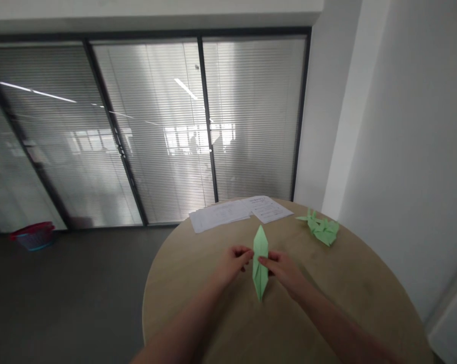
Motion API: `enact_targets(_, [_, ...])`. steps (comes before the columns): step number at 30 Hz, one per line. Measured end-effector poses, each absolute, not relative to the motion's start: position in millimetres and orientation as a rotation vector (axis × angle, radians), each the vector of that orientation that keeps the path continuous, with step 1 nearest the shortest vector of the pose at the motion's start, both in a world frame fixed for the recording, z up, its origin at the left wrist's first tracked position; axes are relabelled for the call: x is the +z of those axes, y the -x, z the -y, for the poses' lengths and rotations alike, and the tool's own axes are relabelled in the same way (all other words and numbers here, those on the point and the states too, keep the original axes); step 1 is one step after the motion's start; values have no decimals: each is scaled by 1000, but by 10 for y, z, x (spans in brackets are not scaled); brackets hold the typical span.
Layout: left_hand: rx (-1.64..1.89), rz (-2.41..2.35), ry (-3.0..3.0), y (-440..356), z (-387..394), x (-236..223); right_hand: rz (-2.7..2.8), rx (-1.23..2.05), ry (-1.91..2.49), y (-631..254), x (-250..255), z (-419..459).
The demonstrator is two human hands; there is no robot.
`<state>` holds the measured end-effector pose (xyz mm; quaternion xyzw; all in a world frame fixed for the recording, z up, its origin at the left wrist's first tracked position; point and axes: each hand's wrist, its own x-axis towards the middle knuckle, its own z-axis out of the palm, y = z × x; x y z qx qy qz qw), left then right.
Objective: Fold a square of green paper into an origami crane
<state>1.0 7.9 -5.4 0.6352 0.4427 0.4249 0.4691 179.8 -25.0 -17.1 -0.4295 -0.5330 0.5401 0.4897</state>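
A long, narrow piece of folded green paper (260, 245), pointed at both ends, is held upright lengthwise above the round table. My right hand (283, 269) pinches its right edge, thumb on the front face and fingers behind. At the left edge, my left hand (236, 263) has its thumb and forefinger closed on the paper; its other fingers are curled. A crease runs down the middle of the lower half. Farther right on the table lie several folded green paper pieces (325, 231) in a cluster.
White printed sheets (220, 216) lie at the far edge of the round wooden table (175, 283). Behind it stands a glass partition with blinds (167, 151). A grey wall (414, 151) rises on the right. A red and blue basket (34, 236) sits on the floor at left.
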Motion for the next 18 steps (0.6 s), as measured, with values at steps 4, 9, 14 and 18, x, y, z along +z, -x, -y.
enact_targets(4, [1004, -1090, -1563, -24, -63, -43, 1308, 1298, 1084, -1811, -153, 263])
enact_targets(9, [998, -1073, -1583, -33, -21, -13, 1325, 1301, 1079, -1805, -158, 282])
enact_targets(14, [1083, -1090, -1535, -47, -16, -9, 1310, 1297, 1028, -1779, -176, 279])
enact_targets(18, [1146, -1133, -1488, -34, -39, -13, 1161, 1191, 1053, -1795, -198, 234])
